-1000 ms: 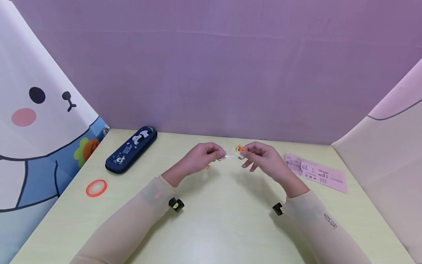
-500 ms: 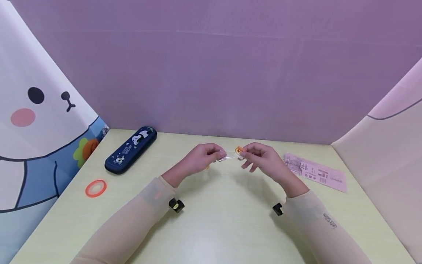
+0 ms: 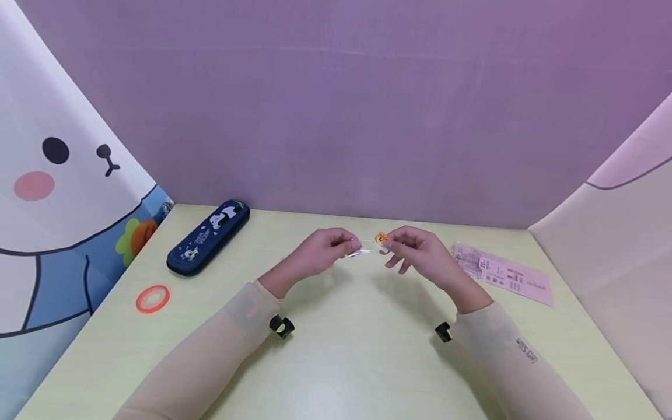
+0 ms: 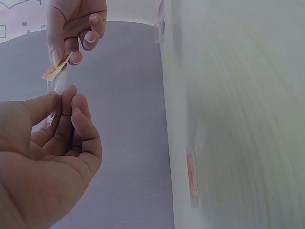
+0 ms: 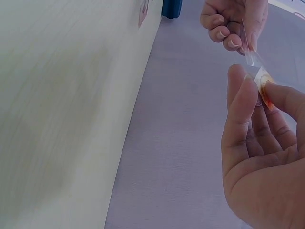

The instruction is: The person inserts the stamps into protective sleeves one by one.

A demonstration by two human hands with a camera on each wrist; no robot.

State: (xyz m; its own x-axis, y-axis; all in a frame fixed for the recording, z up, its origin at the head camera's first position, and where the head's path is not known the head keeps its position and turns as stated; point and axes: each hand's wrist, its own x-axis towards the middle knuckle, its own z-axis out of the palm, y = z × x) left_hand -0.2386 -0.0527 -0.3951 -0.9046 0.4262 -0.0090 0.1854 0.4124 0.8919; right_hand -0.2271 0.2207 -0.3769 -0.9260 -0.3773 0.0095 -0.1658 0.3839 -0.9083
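Observation:
Above the middle of the table, my left hand (image 3: 317, 251) pinches a thin clear plastic film (image 3: 367, 247) between thumb and fingers. My right hand (image 3: 420, 254) pinches a small, flat orange-and-white printed piece (image 3: 380, 237) just to the right of it. The film spans the short gap between both hands; I cannot tell whether the printed piece is joined to it. In the left wrist view, the printed piece (image 4: 55, 71) is tilted in the right fingers. Another small orange-and-white piece (image 4: 192, 176) lies on the table, mostly hidden behind my left hand in the head view.
A dark blue panda case (image 3: 208, 238) lies at the back left of the table (image 3: 357, 361). Nearer sits an orange ring-shaped roll (image 3: 153, 298). At the right is a flat pink printed packet (image 3: 504, 274). A purple cloth (image 3: 336, 116) stands behind the table.
Both hands stay almost in place, with the film and the printed piece held as before. Only a slight shift of the head view is visible.

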